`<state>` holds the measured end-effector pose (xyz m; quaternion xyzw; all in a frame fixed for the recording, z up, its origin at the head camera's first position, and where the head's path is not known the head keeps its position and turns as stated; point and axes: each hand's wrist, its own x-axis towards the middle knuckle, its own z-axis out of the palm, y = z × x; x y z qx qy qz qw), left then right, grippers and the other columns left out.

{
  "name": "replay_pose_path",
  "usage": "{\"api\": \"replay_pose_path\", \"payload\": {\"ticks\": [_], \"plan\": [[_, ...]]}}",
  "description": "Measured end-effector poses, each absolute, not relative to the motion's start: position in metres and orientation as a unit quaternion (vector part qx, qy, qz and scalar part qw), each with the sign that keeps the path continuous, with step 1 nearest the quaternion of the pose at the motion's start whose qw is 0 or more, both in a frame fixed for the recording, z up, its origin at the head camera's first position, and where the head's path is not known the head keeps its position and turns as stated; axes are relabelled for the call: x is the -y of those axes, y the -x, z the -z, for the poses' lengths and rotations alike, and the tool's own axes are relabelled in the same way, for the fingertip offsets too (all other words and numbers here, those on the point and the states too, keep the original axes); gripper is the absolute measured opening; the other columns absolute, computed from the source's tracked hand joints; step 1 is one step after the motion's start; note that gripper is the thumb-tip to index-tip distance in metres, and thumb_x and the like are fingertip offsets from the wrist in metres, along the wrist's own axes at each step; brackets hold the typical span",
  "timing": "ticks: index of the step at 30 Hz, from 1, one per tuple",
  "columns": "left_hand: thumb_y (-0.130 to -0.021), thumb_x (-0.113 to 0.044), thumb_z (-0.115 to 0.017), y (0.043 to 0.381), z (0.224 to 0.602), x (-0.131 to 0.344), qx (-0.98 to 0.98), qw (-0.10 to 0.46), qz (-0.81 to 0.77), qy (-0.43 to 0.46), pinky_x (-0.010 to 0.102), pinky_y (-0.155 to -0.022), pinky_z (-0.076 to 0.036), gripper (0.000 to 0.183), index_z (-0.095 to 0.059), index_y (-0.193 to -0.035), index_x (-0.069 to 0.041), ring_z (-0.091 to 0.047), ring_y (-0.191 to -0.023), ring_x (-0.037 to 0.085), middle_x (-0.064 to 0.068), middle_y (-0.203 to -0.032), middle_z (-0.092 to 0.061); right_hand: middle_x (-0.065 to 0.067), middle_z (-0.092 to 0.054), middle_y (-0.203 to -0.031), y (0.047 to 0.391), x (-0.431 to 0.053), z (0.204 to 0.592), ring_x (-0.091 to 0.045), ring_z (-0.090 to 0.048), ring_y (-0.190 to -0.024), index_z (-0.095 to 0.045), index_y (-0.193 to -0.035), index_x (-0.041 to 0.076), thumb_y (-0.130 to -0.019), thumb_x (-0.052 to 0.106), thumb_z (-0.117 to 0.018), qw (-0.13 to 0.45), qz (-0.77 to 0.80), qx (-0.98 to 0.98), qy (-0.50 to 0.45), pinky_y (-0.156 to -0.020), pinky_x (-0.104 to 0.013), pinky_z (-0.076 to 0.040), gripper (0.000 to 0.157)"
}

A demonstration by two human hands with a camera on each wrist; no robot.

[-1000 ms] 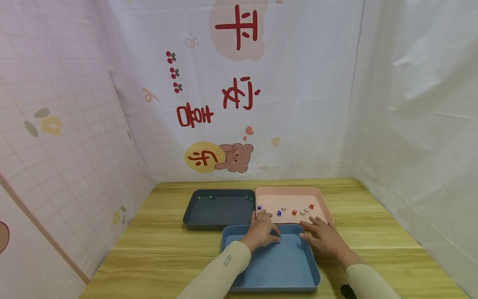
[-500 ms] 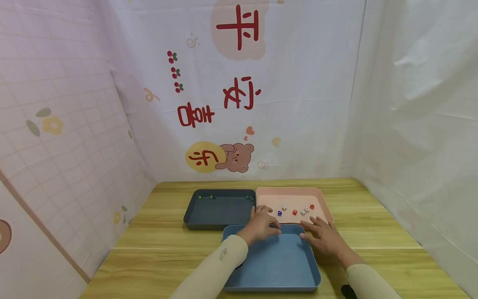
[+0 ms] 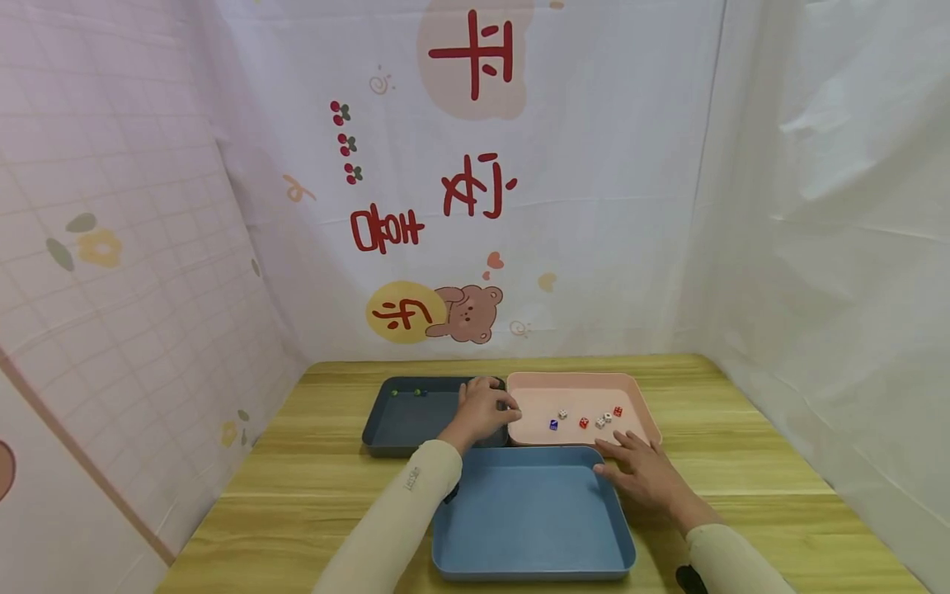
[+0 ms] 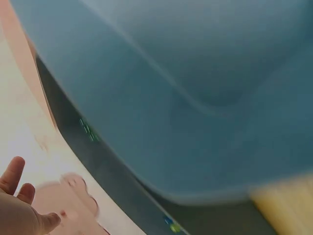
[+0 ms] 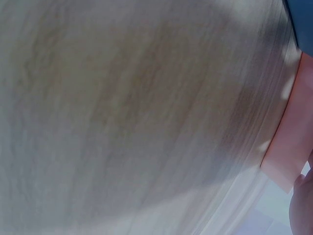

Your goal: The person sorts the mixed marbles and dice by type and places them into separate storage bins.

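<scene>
My left hand (image 3: 484, 411) hovers over the border of the dark tray (image 3: 438, 448) and the pink tray (image 3: 571, 384), thumb and index finger brought together at the pink tray's left edge. Pinched there is a small green marble, hidden by the fingers now. In the left wrist view, part of that hand (image 4: 22, 210) shows at the lower left. My right hand (image 3: 644, 477) lies with fingers extended across the blue tray's (image 3: 534, 528) far right corner and the pink tray's front rim. Only a sliver of that hand (image 5: 301, 205) shows in the right wrist view.
The pink tray holds a blue die (image 3: 553, 425), red dice (image 3: 584, 422) and several white dice (image 3: 562, 414). Green marbles (image 3: 395, 393) sit along the dark tray's back; others (image 4: 88, 129) show in the left wrist view. A wood-grain table (image 3: 772, 495) lies beneath, bounded by cloth walls (image 3: 609, 247).
My left hand has lifted from the blue tray and moved up and left, with the green marble last seen at its fingertips. The right hand stays where it was.
</scene>
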<state>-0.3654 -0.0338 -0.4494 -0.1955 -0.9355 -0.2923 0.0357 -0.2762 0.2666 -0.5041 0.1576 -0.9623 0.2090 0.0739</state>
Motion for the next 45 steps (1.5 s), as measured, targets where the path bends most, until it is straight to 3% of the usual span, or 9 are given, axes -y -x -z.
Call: {"api": "replay_pose_path", "payload": {"ticks": [16,26,34,40,45], "plan": [[-0.092,-0.03,-0.073,0.392,0.463,0.108,0.944,0.104,0.293,0.105,0.068,-0.113,-0.006,0.012,-0.077,-0.094,-0.019,-0.031,-0.137,0.042,0.016,-0.142,-0.048,-0.027,-0.048,-0.143,0.277,-0.265,0.505,-0.053,-0.033,-0.137,-0.062,-0.136,0.011,-0.097,0.047,-0.059,0.073,-0.21,0.962,-0.159,-0.107,-0.073,-0.017,0.053],[-0.092,-0.032,-0.072,0.398,0.474,0.128,0.957,0.104,0.26,0.072,0.07,-0.112,-0.006,0.016,-0.078,-0.096,-0.018,-0.03,-0.138,0.044,0.019,-0.143,-0.048,-0.027,-0.051,-0.141,0.279,-0.261,0.505,-0.053,-0.035,-0.135,-0.064,-0.134,0.011,-0.097,0.047,-0.06,0.076,-0.213,0.961,-0.162,-0.107,-0.073,-0.017,0.052],[-0.098,-0.03,-0.065,0.398,0.47,0.129,0.96,0.103,0.253,0.056,0.068,-0.113,-0.008,0.032,-0.071,-0.125,-0.015,-0.029,-0.14,0.043,0.021,-0.145,-0.046,-0.024,-0.054,-0.138,0.284,-0.258,0.501,-0.052,-0.037,-0.134,-0.063,-0.135,0.009,-0.096,0.044,-0.062,0.074,-0.214,0.96,-0.165,-0.107,-0.074,-0.017,0.052],[-0.1,-0.032,-0.062,0.396,0.465,0.133,0.958,0.108,0.26,0.062,0.068,-0.113,-0.008,0.034,-0.07,-0.126,-0.013,-0.029,-0.14,0.043,0.022,-0.146,-0.045,-0.025,-0.053,-0.139,0.284,-0.259,0.502,-0.052,-0.038,-0.134,-0.064,-0.134,0.009,-0.095,0.043,-0.064,0.075,-0.213,0.962,-0.155,-0.106,-0.074,-0.015,0.052],[-0.1,-0.032,-0.061,0.393,0.46,0.136,0.958,0.116,0.253,0.07,0.069,-0.113,-0.009,0.034,-0.069,-0.126,-0.012,-0.031,-0.139,0.045,0.023,-0.145,-0.045,-0.029,-0.051,-0.139,0.285,-0.262,0.506,-0.053,-0.04,-0.131,-0.064,-0.133,0.006,-0.095,0.041,-0.065,0.129,-0.211,0.955,-0.164,-0.105,-0.075,-0.017,0.051]]}}
